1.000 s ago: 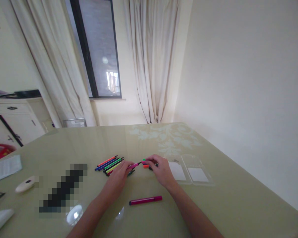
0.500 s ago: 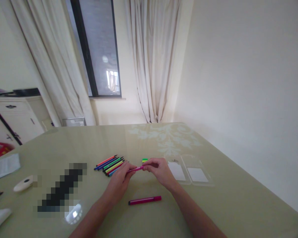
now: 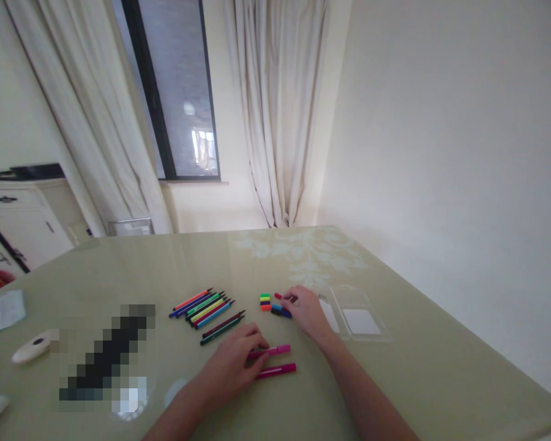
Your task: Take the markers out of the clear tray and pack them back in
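Note:
My left hand (image 3: pixel 239 354) rests low over the table, its thumb and index finger closed around a pink capped marker (image 3: pixel 282 349). Just in front of it lies a magenta capped marker (image 3: pixel 282 370), partly under the thumb. My right hand (image 3: pixel 303 311) is among the loose marker caps, fingertips pinched on a dark red cap (image 3: pixel 294 299) that they partly hide. A red cap (image 3: pixel 278 296) and blue caps (image 3: pixel 281 311) lie beside those fingers. Green, yellow and orange caps (image 3: pixel 265 302) sit in a small stack to their left.
Several uncapped markers (image 3: pixel 206 308) lie in a slanted row left of centre, with two dark ones (image 3: pixel 223 327) nearer me. An open clear plastic case (image 3: pixel 362 321) with white card is at right. A white oval object (image 3: pixel 34 347) and a blurred dark patch (image 3: pixel 108 352) are at left.
My left hand has brought the pink marker down toward me, beside the magenta one. My right hand has let go of it and moved to the caps, now more in view.

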A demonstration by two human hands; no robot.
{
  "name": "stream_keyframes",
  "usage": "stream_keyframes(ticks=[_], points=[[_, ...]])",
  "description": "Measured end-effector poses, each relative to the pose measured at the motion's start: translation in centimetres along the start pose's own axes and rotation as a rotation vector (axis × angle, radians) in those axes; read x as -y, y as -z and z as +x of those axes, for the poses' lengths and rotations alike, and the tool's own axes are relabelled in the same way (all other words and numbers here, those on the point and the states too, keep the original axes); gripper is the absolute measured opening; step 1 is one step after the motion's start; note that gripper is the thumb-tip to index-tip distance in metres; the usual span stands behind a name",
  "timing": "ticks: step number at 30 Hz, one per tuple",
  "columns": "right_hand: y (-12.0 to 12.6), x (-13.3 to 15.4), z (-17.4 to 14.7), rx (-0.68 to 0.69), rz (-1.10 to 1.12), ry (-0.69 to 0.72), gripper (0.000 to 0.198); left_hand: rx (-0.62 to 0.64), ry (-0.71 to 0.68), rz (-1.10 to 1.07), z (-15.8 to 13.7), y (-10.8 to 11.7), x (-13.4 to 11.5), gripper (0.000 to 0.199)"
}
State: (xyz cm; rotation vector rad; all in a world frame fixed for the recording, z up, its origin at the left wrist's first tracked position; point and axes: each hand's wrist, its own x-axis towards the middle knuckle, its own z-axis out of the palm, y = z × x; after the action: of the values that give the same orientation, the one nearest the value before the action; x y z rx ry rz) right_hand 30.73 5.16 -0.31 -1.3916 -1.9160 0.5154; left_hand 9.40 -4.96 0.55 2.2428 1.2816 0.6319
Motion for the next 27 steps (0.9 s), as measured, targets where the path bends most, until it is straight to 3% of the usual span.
stream_keyframes(ticks=[7,12,15,21,23,27], points=[[-0.7,0.8,-0.6,0.104,-0.104,0.07,0.007,0.17,-0.001,-0.036,-0.5,0.8,-1.0,0.016],[-0.9,1.0,-0.8,0.107,-0.143,0.066,0.009,0.17,-0.026,-0.04,-0.3,0.2,-1.0,0.017],[-1.0,1.0,-0.9,0.094,-0.174,0.057,0.006,0.07,0.017,-0.017,0.1,0.5,0.5,0.018],[-0.9,1.2,-1.0,0.119,-0.203,0.037,0.005,-0.381,0.342,0.374,0.1,4.0,6.6,0.023],[-0.8,1.3,-0.9,0.134,-0.199,0.046,0.006,-0.445,0.461,0.521,-0.4,5.4,8.5,0.025],[-0.8,1.5,-1.0,0.149,-0.204,0.072,0.006,-0.408,0.541,0.637,-1.6,7.0,10.8,0.028]])
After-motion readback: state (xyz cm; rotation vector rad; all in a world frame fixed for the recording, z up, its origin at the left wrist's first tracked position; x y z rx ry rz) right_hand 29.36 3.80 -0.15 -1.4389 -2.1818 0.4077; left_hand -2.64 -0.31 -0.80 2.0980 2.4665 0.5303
